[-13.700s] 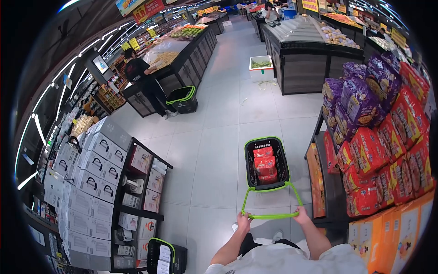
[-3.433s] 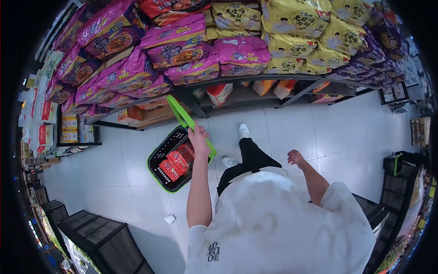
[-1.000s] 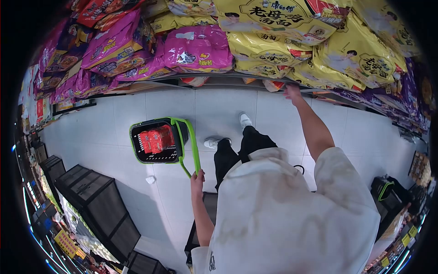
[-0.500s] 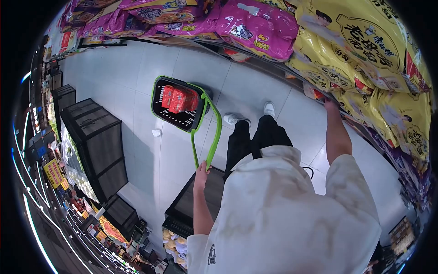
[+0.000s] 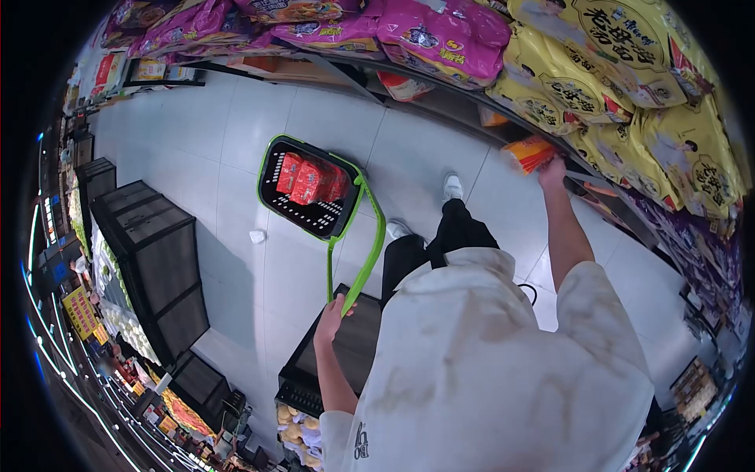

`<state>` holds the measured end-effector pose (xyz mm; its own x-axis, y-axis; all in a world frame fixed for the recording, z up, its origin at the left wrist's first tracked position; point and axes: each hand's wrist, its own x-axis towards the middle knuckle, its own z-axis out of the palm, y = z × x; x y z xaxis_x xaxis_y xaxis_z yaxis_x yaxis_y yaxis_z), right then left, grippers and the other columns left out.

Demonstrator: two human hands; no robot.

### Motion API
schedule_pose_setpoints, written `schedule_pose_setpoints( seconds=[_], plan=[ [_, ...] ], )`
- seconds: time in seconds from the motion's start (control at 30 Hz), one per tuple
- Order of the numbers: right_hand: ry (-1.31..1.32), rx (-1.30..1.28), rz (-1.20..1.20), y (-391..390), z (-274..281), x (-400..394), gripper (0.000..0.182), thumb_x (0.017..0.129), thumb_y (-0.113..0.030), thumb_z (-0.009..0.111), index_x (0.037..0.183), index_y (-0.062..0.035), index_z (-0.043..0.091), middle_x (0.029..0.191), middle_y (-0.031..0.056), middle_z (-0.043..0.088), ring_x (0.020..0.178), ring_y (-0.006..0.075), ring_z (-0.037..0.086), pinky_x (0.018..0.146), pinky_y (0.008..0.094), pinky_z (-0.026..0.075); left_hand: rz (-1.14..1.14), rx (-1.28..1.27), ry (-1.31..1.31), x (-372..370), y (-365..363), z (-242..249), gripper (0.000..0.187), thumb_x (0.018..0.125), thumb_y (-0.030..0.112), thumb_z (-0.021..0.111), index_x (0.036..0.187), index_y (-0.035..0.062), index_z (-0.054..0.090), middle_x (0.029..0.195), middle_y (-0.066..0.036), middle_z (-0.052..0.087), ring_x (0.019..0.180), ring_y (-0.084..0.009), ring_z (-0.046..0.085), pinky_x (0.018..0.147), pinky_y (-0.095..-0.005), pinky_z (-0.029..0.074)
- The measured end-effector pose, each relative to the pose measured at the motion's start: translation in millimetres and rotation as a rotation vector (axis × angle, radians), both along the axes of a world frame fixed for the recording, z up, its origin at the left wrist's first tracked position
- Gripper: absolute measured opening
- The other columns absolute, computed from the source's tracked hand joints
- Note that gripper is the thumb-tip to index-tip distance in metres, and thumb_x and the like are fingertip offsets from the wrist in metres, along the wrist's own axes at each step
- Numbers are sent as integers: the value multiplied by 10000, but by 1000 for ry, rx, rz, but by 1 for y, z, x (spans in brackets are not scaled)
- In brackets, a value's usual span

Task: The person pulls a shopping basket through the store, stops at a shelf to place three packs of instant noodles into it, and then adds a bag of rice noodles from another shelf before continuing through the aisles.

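Observation:
My left hand [image 5: 333, 318] is closed round the long green handle [image 5: 373, 250] of a shopping basket. The basket [image 5: 271, 206] is black with a green rim and stands tilted on the floor, with several red packages [image 5: 308, 181] inside. At the lower shelf on the right, my right hand [image 5: 553, 173] grips an orange-red packet [image 5: 528, 153] at one end. The packet sticks out in front of the shelf edge; its print is too blurred to read.
Shelves above hold purple noodle packs [image 5: 444, 39] and yellow noodle packs [image 5: 570, 90]. Dark display stands [image 5: 149, 267] line the left side, and another dark stand [image 5: 346, 334] is beside my left arm. A crumpled white scrap [image 5: 257, 236] lies on the tiled floor.
My right hand was partly hidden at the lower shelf; now it is out in front, holding the orange-red packet. My left hand has shifted slightly down and left, still on the handle.

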<state>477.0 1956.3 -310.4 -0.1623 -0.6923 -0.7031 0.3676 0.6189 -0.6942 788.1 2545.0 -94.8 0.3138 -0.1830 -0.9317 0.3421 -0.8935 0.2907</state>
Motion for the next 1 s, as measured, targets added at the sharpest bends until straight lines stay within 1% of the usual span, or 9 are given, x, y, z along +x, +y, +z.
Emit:
schedule_pose_setpoints(
  seconds=[0.1,0.2,0.33,0.57,0.6,0.7,0.73,0.83,1.0],
  plan=[
    [1,-53,105,44,28,8,116,893,-174,450,783,-146,473,632,-37,403,550,90,376,530,255,321,-99,-54,31,13,9,7,530,950,462,359,1000,17,641,768,-42,585,773,-125,520,822,-267,370],
    [54,-84,164,99,96,33,136,891,-177,455,761,-143,477,633,-36,408,559,92,381,549,254,329,-107,-161,52,20,20,17,480,958,420,372,1018,9,613,773,-44,586,752,-125,524,786,-272,390],
    [-70,-142,252,150,148,51,127,894,-155,469,774,-117,479,647,-25,417,592,99,399,578,253,350,-95,-335,-36,38,55,6,355,946,322,453,1033,-5,562,805,-45,591,734,-121,527,725,-275,411],
    [-231,-249,563,236,296,119,121,889,-156,509,807,-67,509,711,9,487,659,127,486,656,281,410,-257,-465,-516,69,68,18,328,864,226,589,1043,-42,525,793,-119,586,708,-189,527,670,-310,433],
    [-277,-298,612,245,314,125,127,886,-171,520,848,-50,535,744,22,522,710,148,527,714,291,431,-251,-452,-512,70,67,26,359,854,226,600,1070,-49,519,817,-160,596,730,-224,550,696,-325,447],
    [-403,-401,675,284,381,158,176,893,-177,505,966,-20,540,796,27,545,773,157,540,738,299,454,-348,-559,-480,73,88,14,380,854,226,601,1117,-35,519,867,-177,617,781,-241,583,730,-328,455],
    [-509,-448,718,292,400,166,200,894,-160,495,993,10,528,883,82,565,863,213,559,821,343,463,-362,-583,-423,72,93,14,409,851,232,606,1148,-34,511,908,-195,623,840,-265,603,765,-334,457],
    [-738,-546,780,319,454,200,248,883,-144,489,1035,51,505,1033,174,545,1033,308,531,967,401,417,-331,-655,-487,66,107,-1,414,851,239,609,1143,-38,512,918,-204,624,842,-288,606,763,-343,458],
    [-1065,-643,856,361,535,257,341,853,-123,498,1094,113,448,1184,267,442,1208,411,393,1102,457,271,-252,-692,-696,77,107,-2,336,846,236,609,1088,10,550,894,-170,631,816,-301,609,733,-353,462]
  ],
)
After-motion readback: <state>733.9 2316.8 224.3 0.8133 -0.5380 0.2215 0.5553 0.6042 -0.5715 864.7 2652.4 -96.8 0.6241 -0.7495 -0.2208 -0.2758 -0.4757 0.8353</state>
